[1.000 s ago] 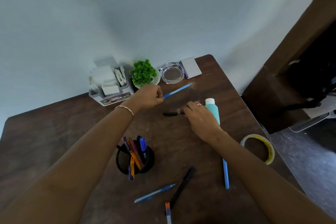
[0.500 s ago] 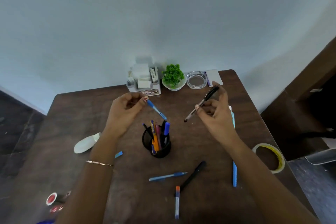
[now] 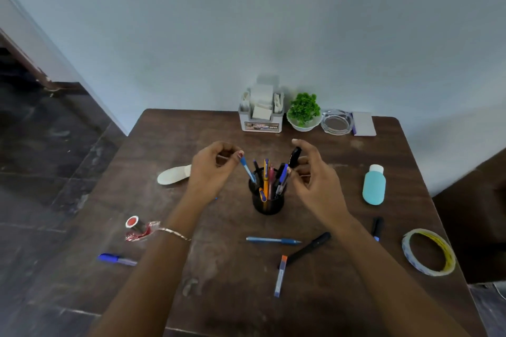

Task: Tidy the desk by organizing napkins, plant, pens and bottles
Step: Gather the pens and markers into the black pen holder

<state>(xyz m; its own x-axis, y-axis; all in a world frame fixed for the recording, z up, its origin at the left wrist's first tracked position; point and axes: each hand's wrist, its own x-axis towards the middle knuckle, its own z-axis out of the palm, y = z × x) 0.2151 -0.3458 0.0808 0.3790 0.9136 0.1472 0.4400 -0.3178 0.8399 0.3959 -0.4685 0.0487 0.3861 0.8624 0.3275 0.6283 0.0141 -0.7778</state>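
1. The left forearm (image 3: 153, 276) and right forearm (image 3: 383, 268) are uncovered from wrist to frame edge.
2. A thin, gold-coloured chain bracelet (image 3: 175, 234) circles the left wrist.
3. One nail (image 3: 241, 155) on the left hand (image 3: 212, 172) is painted red.
4. The right hand (image 3: 315, 183) is too blurred to tell polish or rings.

Along the far edge of the surface (image 3: 169, 139) stand a napkin holder (image 3: 261, 117), a plant (image 3: 303, 112), a glass ashtray (image 3: 336, 122) and a white pad (image 3: 364, 123). A pen cup (image 3: 267, 204) stands mid-surface — a teal bottle (image 3: 374, 186) lies toward the right edge, a tape roll (image 3: 434, 272) by the near right corner. Toward the near edge lie a blue pen (image 3: 272, 240), a black pen (image 3: 309, 247) and an orange-capped pen (image 3: 281, 275) — a red-capped bottle (image 3: 137, 227) at the left edge.
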